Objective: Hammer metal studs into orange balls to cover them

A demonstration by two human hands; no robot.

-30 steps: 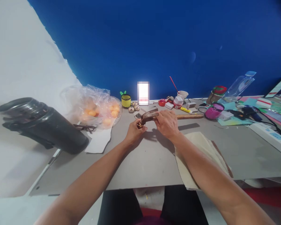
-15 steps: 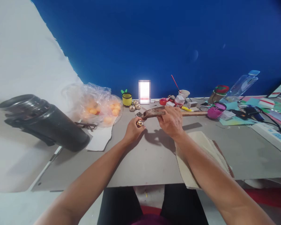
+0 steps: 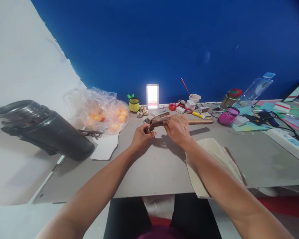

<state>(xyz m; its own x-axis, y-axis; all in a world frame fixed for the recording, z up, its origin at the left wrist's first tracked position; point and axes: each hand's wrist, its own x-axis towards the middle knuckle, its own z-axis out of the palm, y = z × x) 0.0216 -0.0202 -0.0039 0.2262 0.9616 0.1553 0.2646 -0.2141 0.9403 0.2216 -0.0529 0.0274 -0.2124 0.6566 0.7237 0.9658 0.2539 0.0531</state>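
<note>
My right hand (image 3: 177, 129) is closed around the wooden handle of a hammer (image 3: 159, 121), close to its brown, worn head. The handle's free end sticks out to the right. My left hand (image 3: 142, 136) is closed on a small patterned gold ball (image 3: 150, 131); most of it is hidden by the fingers and the hammer's striking face, which sits at the ball. Whether face and ball touch I cannot tell. Just behind the left hand lies a small dark metallic piece (image 3: 146, 120). Similar gold patterned balls (image 3: 139, 114) rest farther back.
A tall dark flask (image 3: 52, 132) leans large at left, beside a plastic bag of orange items (image 3: 97, 114). A yellow pot (image 3: 134, 105), small boxes (image 3: 190, 105) and a paper cup (image 3: 195, 98) line the wall. A cloth (image 3: 209, 159) lies under my right forearm; a power strip (image 3: 286, 141) is at right.
My right hand has brought the hammer slightly left and down, so its head now covers most of the ball. My left hand stays nearly in place.
</note>
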